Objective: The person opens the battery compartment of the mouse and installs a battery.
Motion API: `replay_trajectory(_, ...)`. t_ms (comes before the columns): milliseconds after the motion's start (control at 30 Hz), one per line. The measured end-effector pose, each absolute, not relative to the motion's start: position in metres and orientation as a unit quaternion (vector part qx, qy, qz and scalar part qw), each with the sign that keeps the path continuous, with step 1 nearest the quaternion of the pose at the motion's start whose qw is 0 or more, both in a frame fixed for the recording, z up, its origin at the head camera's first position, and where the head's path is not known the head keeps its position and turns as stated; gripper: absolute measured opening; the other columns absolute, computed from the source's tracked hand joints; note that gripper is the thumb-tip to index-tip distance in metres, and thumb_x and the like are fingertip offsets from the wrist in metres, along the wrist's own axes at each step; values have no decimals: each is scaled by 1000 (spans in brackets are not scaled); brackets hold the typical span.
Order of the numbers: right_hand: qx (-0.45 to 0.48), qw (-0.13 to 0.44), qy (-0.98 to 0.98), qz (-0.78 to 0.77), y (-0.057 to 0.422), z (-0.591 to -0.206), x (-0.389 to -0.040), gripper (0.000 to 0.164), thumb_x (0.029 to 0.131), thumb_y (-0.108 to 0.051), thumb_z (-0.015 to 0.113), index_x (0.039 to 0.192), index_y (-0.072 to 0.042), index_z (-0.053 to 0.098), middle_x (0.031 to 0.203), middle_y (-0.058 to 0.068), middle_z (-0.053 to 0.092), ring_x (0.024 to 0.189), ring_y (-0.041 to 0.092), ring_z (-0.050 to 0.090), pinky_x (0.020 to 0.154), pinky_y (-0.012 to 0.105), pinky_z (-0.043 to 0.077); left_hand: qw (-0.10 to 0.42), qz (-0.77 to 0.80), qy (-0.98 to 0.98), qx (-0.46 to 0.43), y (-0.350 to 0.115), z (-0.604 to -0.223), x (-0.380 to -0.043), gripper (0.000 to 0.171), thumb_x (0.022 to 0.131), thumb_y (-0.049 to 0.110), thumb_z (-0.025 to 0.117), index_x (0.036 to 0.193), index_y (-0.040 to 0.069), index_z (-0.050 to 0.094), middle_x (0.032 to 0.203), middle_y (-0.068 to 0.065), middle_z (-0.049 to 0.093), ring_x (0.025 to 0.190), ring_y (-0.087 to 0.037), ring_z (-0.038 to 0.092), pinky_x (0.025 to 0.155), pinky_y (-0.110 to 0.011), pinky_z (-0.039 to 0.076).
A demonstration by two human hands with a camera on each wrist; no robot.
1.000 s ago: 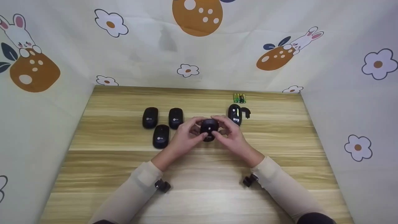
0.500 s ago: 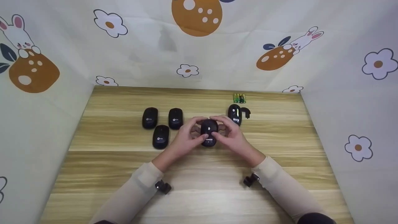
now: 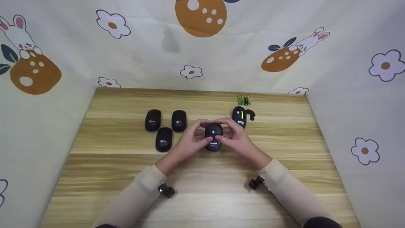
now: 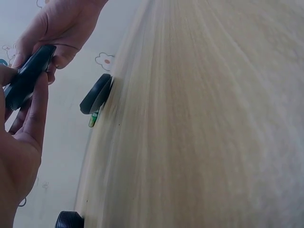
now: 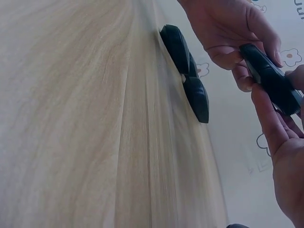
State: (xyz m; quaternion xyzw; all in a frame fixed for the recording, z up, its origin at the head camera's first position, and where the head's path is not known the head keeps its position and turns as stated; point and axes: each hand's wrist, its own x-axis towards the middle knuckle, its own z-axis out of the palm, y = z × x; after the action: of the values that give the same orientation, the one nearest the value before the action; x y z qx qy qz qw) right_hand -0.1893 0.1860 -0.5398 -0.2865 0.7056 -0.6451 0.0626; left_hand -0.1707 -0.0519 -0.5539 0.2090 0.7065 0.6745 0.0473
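Note:
Both hands hold one black computer mouse [image 3: 213, 146], its underside with a white label facing up in the head view. My left hand [image 3: 193, 136] grips its left side, the thumb pressed on the underside. On the opposite side, my right hand [image 3: 235, 136] grips it the same way, and the two thumbs lie close together. The wrist views show the held mouse [image 4: 29, 78] raised off the table between the fingers of both hands. Just beyond the right hand lies an overturned mouse [image 3: 239, 116] with its battery bay uncovered and a battery inside. Its loose cover [image 3: 251, 114] lies beside it.
Three black mice, a back-left one [image 3: 153, 120], a back-right one [image 3: 179, 120] and a front one [image 3: 164, 139], stand upright left of the hands. Several green batteries [image 3: 244, 100] lie in a row near the back edge of the wooden table [image 3: 202, 190]. Patterned cloth walls surround it.
The held mouse has tilted so more of its underside and label faces the head camera. Both hands keep their grip and have barely moved.

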Motion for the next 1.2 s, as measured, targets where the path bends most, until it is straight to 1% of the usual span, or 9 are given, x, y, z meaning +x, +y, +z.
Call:
replay_trajectory(100,-289,64,706,-644,187,-540,-190,54,96,6,81,147,3,62,141,21,59,102,34,76,84,38,69,48,677,703,211,-51,-555,-171,49,100,6,81,145,3,61,131,-17,60,97,-31,74,78,-31,66)
replay_trajectory(167,-293,61,705,-643,187,-541,-190,54,96,7,81,146,3,63,140,21,60,102,35,76,84,39,68,49,678,703,210,-51,-555,-172,49,100,6,81,145,3,61,130,-17,60,97,-32,74,80,-34,67)
replay_trajectory(333,-305,50,701,-643,188,-541,-191,52,95,9,81,145,5,65,137,21,63,111,31,74,93,42,67,50,676,705,208,-51,-555,-172,50,99,7,82,145,5,61,131,-16,61,100,-36,74,86,-44,67)
replay_trajectory(400,-307,45,700,-643,189,-542,-192,52,94,9,81,144,5,66,136,21,65,114,29,72,95,42,66,51,678,703,208,-51,-556,-172,51,99,7,82,145,5,61,131,-16,61,101,-38,74,87,-45,67)
replay_trajectory(533,-306,37,702,-643,189,-541,-192,51,93,8,82,143,5,68,134,22,67,117,27,71,95,40,66,56,682,700,205,-51,-555,-172,52,99,6,82,146,5,61,132,-16,60,104,-42,73,89,-47,67)
replay_trajectory(733,-296,34,711,-637,189,-540,-192,49,94,8,82,141,5,70,132,22,68,114,25,71,91,36,66,59,684,699,199,-50,-554,-172,52,98,4,81,146,4,61,132,-16,60,105,-41,72,95,-55,63)
replay_trajectory(833,-293,33,715,-634,189,-541,-192,48,95,8,82,141,5,70,131,23,69,113,25,72,91,35,67,60,684,699,198,-50,-554,-172,52,98,3,81,147,3,61,132,-17,61,105,-39,71,96,-53,63)
replay_trajectory(1000,-284,33,723,-629,189,-540,-191,48,96,7,80,143,5,68,133,22,69,110,26,73,91,35,66,64,684,701,193,-50,-555,-172,53,98,5,82,147,4,61,132,-17,61,104,-37,72,92,-46,64)
replay_trajectory(1200,-274,36,730,-626,190,-539,-191,48,98,3,80,145,0,69,135,17,70,104,26,74,89,36,67,66,688,698,188,-50,-554,-172,55,97,3,82,147,2,60,132,-17,61,105,-37,72,94,-50,63)
